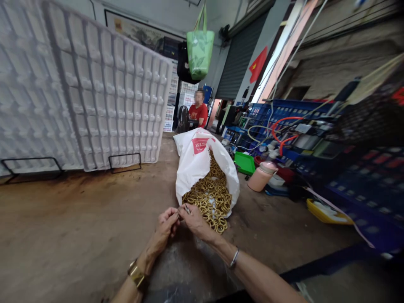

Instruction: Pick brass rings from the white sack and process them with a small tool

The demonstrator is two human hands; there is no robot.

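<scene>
My left hand and my right hand meet at the fingertips just in front of the mouth of a white sack. Brass-coloured rings spill out of the sack onto the brown surface. Both hands have their fingers pinched together. A small metallic piece shows between the right fingers; its shape is too small to make out. What the left fingers hold is hidden.
White moulded trays stand upright in black wire stands at the left. Right of the sack are a green tray, a pink container and a yellow tray. A person in red sits beyond the sack.
</scene>
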